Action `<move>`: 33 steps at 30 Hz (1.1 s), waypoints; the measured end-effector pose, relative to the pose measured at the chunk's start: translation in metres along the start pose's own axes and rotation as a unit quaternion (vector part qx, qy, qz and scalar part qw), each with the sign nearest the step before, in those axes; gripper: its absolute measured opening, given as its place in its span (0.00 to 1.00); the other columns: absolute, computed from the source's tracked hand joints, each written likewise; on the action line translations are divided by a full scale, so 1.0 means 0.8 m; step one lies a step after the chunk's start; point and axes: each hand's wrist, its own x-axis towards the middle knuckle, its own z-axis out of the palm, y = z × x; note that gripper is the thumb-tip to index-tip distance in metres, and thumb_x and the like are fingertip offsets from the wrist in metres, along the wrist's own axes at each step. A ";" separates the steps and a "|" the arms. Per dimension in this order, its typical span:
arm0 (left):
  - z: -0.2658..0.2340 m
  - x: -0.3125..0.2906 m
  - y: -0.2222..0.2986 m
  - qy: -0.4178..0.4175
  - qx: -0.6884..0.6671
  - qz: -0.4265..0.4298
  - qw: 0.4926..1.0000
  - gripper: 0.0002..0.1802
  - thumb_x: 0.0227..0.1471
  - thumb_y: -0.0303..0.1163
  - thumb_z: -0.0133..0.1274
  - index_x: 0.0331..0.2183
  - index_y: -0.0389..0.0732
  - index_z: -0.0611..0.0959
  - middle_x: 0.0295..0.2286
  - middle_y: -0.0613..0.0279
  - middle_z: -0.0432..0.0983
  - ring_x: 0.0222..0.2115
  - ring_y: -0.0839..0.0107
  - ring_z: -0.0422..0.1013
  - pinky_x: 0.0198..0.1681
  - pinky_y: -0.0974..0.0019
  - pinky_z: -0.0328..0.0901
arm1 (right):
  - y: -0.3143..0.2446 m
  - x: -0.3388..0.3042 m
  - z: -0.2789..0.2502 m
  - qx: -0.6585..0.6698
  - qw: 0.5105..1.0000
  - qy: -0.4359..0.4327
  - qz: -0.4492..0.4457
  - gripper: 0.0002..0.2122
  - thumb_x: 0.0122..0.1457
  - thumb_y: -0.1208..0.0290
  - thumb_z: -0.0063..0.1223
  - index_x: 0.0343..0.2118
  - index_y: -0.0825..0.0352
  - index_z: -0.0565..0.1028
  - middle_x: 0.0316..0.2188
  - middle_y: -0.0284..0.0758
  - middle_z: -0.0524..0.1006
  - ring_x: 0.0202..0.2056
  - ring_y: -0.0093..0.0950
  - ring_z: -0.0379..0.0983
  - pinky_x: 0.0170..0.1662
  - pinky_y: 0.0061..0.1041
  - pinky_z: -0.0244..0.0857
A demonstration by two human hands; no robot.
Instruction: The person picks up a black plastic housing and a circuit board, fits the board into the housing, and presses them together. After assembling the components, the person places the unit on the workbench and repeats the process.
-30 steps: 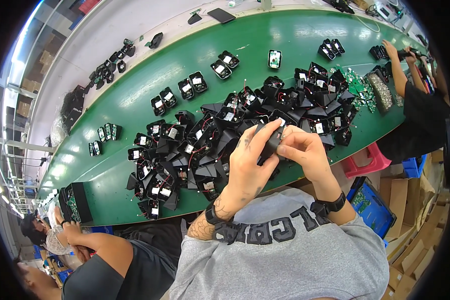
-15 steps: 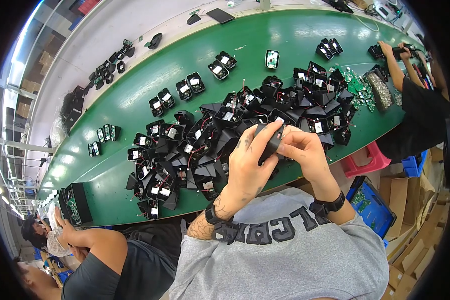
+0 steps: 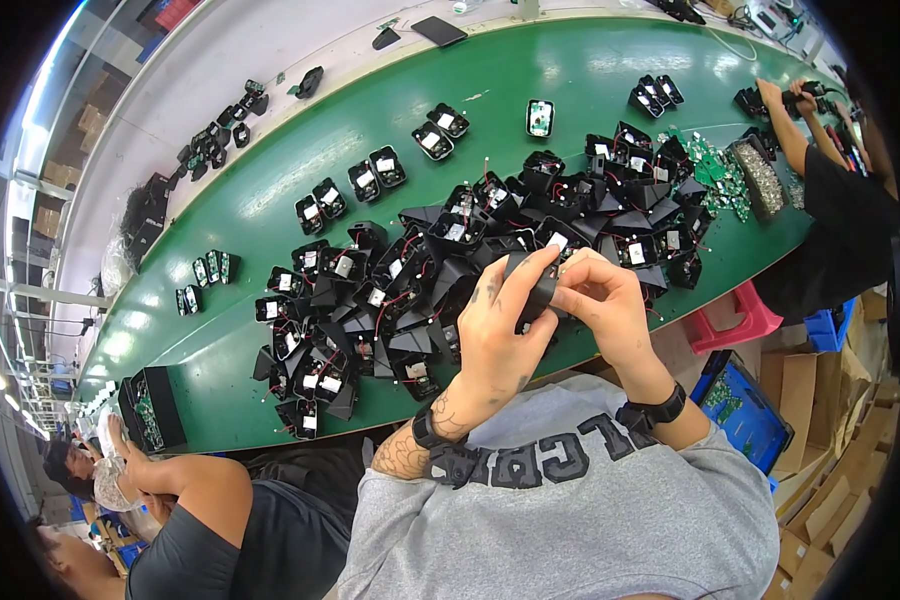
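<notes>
A small black plastic housing [image 3: 536, 292] is gripped in my left hand [image 3: 503, 330], its fingers along the top and the thumb below. My right hand [image 3: 615, 305] is closed at the housing's right side, thumb and fingers pinched against it; what lies between those fingertips is hidden. Under and beyond both hands spreads a heap of similar black housings [image 3: 400, 340], many with white parts and red wires inside. The heap lies on a green work surface [image 3: 230, 390].
Several open housings [image 3: 365, 180] stand in pairs farther back, with a lone one [image 3: 540, 118] holding a green board. Right of the heap lie green circuit boards [image 3: 715, 175] and a box of small metal parts [image 3: 758, 180]. Co-workers sit left [image 3: 210, 510] and right [image 3: 850, 220]. A pink stool [image 3: 735, 320] stands below.
The housing has turned slightly in my hands, and my right fingers have shifted a little against it. The spaced-out housings farther back have moved slightly left.
</notes>
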 end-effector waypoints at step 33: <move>-0.026 0.016 -0.028 -0.170 -0.471 -0.293 0.814 0.29 0.49 0.20 0.53 0.53 0.42 0.65 0.41 0.62 0.72 0.41 0.73 0.71 0.37 0.70 0.71 | -0.022 0.028 -0.010 -0.316 0.862 -0.048 -0.394 0.23 0.35 0.60 0.67 0.38 0.62 0.79 0.43 0.42 0.74 0.50 0.46 0.67 0.53 0.45 0.59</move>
